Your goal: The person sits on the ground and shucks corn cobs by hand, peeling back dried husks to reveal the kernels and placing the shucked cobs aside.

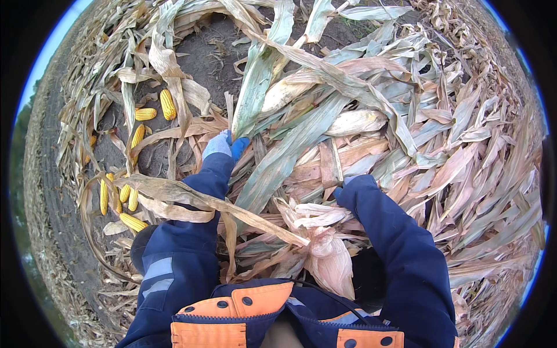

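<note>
My left hand (226, 145), in a light grey and blue glove, is at the lower end of a broad pale-green corn leaf (256, 82), its fingers curled around it. My right hand (340, 189) is mostly hidden by its dark blue sleeve; a bit of blue glove shows against dry husks. Between and above the hands lie ears of corn in their husks (357, 122), tangled with stalks and leaves. Another husk-wrapped ear (329, 261) points down toward my jacket, with a dry leaf (226, 209) stretching left across my left forearm.
Several husked yellow ears of corn (167, 105) lie on the bare soil (209, 52) to the left. Dry corn leaves (470, 174) heap thickly on the right. A wheel-marked dirt strip (48, 174) runs along the far left. My unzipped jacket (209, 332) shows at the bottom.
</note>
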Demonstrator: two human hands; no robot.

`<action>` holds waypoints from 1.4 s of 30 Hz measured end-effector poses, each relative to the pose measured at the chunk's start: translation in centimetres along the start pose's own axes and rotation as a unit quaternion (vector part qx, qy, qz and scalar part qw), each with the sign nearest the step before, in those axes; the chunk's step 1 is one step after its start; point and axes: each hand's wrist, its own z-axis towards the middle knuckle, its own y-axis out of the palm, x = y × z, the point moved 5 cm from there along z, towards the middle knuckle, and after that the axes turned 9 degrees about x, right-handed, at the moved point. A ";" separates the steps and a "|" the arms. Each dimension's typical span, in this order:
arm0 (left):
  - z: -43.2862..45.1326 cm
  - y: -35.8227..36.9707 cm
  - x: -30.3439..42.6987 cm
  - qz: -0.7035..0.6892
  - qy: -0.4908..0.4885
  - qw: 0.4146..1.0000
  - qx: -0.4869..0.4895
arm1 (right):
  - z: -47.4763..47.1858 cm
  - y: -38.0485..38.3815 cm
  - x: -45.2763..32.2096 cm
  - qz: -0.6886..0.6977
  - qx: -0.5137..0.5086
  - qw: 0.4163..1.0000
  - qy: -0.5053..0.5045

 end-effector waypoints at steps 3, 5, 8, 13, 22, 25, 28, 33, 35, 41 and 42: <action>-3.0 -0.5 2.7 -0.123 0.022 0.990 -0.060 | -2.2 -2.6 0.4 0.105 0.111 0.987 -0.043; -6.0 0.4 4.2 -0.172 -0.005 0.978 -0.120 | -4.2 -5.5 1.4 0.325 0.255 0.907 -0.080; -11.3 3.1 7.6 -0.208 -0.004 0.955 -0.213 | -5.2 -9.0 6.2 0.673 0.383 0.632 0.023; -20.0 9.3 12.1 -0.011 0.191 0.926 -0.325 | -4.9 -11.6 12.5 0.577 0.473 0.650 0.144; -20.9 13.7 9.6 0.019 0.274 0.924 -0.266 | -2.4 -6.7 18.0 0.300 0.513 0.789 0.156; -20.2 15.8 8.2 0.008 0.287 0.926 -0.247 | 3.6 -5.2 18.7 0.335 0.342 0.872 0.099; -19.3 19.0 6.3 -0.013 0.299 0.925 -0.236 | 4.8 -5.4 16.9 0.347 0.359 0.856 0.132; -18.4 21.5 4.4 -0.080 0.320 0.922 -0.201 | 2.7 -9.4 2.9 0.593 0.495 0.635 -0.011; -18.8 20.8 4.8 -0.075 0.316 0.910 -0.256 | 1.8 -11.1 -1.6 0.537 0.486 0.689 -0.018; -19.5 13.7 8.8 0.088 0.328 0.919 -0.202 | -2.9 -12.9 -12.4 0.606 0.316 0.706 -0.184; -19.5 13.0 9.2 0.098 0.333 0.914 -0.210 | -4.1 -12.7 -15.5 0.525 0.313 0.751 -0.251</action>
